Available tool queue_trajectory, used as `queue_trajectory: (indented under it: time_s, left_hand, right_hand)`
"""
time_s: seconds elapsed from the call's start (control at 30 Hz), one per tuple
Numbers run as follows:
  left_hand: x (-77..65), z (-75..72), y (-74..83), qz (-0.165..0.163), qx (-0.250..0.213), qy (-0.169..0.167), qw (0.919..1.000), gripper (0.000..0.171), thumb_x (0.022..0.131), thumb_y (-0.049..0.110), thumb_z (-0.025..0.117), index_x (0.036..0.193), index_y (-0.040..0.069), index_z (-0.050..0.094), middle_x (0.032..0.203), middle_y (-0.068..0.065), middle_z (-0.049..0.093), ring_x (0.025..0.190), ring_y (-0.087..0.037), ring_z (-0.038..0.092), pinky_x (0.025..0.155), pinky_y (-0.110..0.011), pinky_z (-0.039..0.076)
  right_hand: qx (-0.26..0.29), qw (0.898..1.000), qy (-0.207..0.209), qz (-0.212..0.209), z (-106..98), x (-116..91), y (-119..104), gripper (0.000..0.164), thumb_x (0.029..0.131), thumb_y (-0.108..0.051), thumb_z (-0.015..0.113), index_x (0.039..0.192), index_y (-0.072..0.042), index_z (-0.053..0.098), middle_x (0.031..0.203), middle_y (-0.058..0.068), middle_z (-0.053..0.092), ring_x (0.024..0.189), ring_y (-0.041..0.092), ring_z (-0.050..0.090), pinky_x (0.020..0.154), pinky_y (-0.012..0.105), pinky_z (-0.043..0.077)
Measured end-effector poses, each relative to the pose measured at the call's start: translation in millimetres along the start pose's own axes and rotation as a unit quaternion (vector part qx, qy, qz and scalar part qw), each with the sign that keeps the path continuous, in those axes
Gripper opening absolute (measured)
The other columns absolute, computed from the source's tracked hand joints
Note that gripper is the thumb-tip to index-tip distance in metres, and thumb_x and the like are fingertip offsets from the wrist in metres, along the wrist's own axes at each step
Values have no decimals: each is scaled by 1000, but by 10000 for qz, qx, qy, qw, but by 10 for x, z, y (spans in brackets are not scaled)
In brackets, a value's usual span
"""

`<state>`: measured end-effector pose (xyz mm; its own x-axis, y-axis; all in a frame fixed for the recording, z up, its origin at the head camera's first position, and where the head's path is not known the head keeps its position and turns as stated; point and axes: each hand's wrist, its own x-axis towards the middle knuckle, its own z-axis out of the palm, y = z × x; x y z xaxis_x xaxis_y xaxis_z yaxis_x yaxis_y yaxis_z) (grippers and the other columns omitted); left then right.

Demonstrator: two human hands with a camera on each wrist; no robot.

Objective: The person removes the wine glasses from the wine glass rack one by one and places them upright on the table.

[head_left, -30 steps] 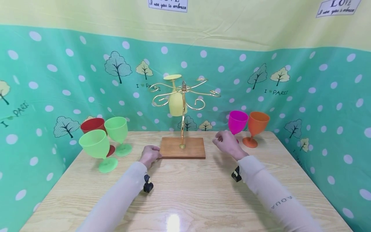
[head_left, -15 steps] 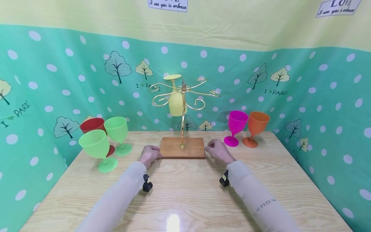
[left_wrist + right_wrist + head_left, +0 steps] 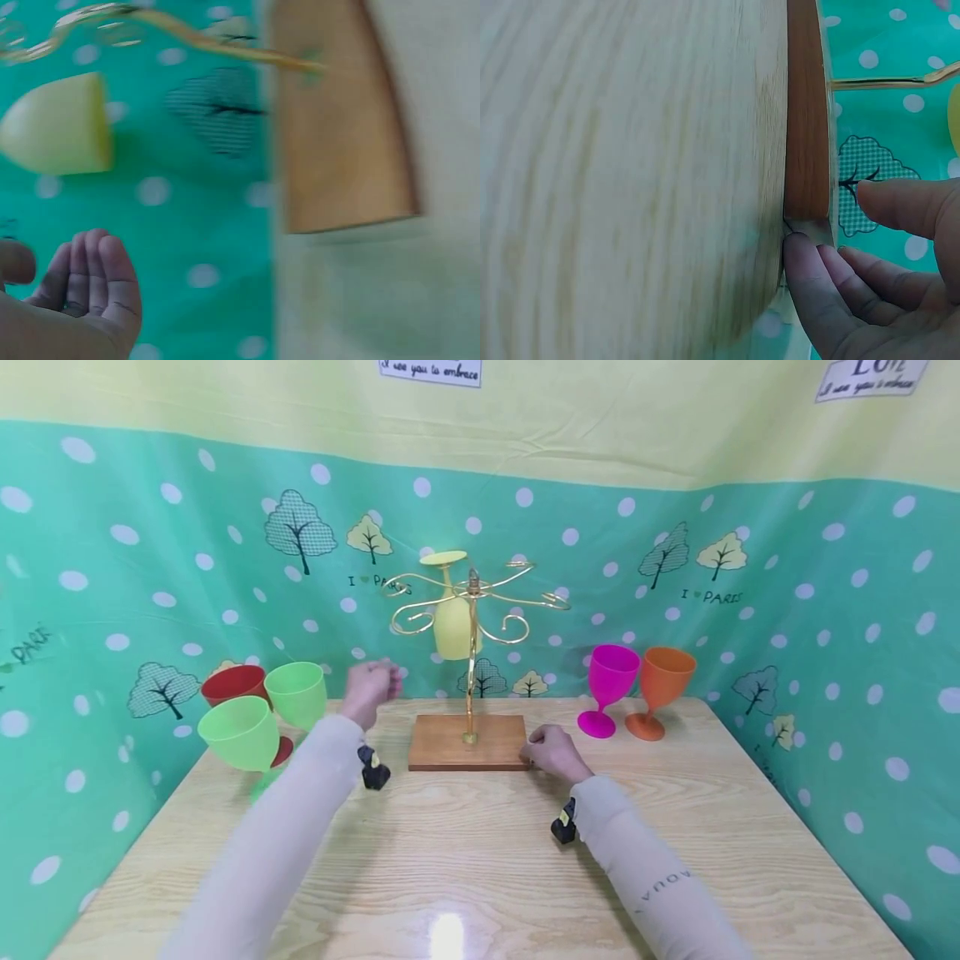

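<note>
A gold metal glass rack (image 3: 472, 652) with curled arms stands on a brown wooden base (image 3: 435, 745). From one arm a yellow goblet (image 3: 453, 627) hangs upside down. My left hand (image 3: 369, 689) is raised off the table, left of the rack, holding nothing; in the left wrist view its fingers (image 3: 112, 277) are relaxed and the thumb is apart. My right hand (image 3: 557, 752) is at the right end of the base. The right wrist view shows the fingertips (image 3: 802, 255) right at the base's end, with the thumb (image 3: 900, 204) held away from it.
At the left stand a red goblet (image 3: 234, 683) and two light green goblets, one in front (image 3: 240, 731) and one behind (image 3: 297, 693), partly covered by my left sleeve. A magenta goblet (image 3: 612, 675) and an orange goblet (image 3: 666, 675) stand upright back right. A patterned curtain (image 3: 570, 510) encloses the table.
My right hand has moved left from near the magenta goblet to the base's right end. My left hand has left the base's left end and risen up and away.
</note>
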<state>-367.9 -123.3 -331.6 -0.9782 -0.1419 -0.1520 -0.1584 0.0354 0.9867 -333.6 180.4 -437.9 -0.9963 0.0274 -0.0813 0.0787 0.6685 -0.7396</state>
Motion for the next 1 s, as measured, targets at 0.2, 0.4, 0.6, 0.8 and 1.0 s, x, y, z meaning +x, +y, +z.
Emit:
queue_trajectory:
  time_s: [0.2, 0.4, 0.6, 0.8, 1.0]
  left_hand:
    - [49, -57, 548, 466, -944, 36, 9944, 61, 102, 48, 23, 136, 3, 46, 130, -16, 53, 114, -25, 55, 96, -32, 46]
    - [34, -72, 945, 905, -1475, -335, 9843, 78, 95, 66, 17, 143, 8, 40, 133, -16, 49, 120, -29, 49, 102, -37, 41]
    - [104, -65, 1184, 946, -1625, -1201, 9748, 84, 90, 72, 13, 147, 15, 36, 142, -19, 39, 129, -32, 41, 109, -42, 32]
    - [185, -85, 1297, 793, -1550, -2195, 9600, 88, 86, 78, 13, 150, 20, 31, 152, -17, 29, 139, -34, 27, 113, -44, 24]
    - [227, -86, 1418, 725, -872, -2915, 9498, 90, 84, 80, 13, 153, 23, 20, 157, -16, 18, 141, -34, 21, 114, -44, 21]
  right_hand:
    - [106, 9998, -43, 174, 50, 0, -23, 36, 83, -16, 71, 112, 0, 60, 97, 10, 62, 82, 21, 59, 66, 30, 50]
    - [97, 9995, -75, 274, 75, 6, -32, 36, 83, -12, 70, 114, 3, 59, 100, 12, 61, 81, 22, 59, 67, 30, 51]
    - [-16, 9996, -7, 272, 99, 14, -17, 36, 84, -13, 71, 115, 2, 60, 101, 11, 61, 87, 22, 57, 77, 35, 50]
    - [0, 9999, 57, 161, 104, -6, -22, 39, 83, -12, 70, 117, 4, 59, 102, 12, 61, 90, 24, 56, 82, 38, 50]
    - [-5, 9998, 64, 191, 96, -22, -9, 42, 83, -14, 71, 119, 4, 58, 107, 13, 60, 96, 25, 57, 87, 40, 49]
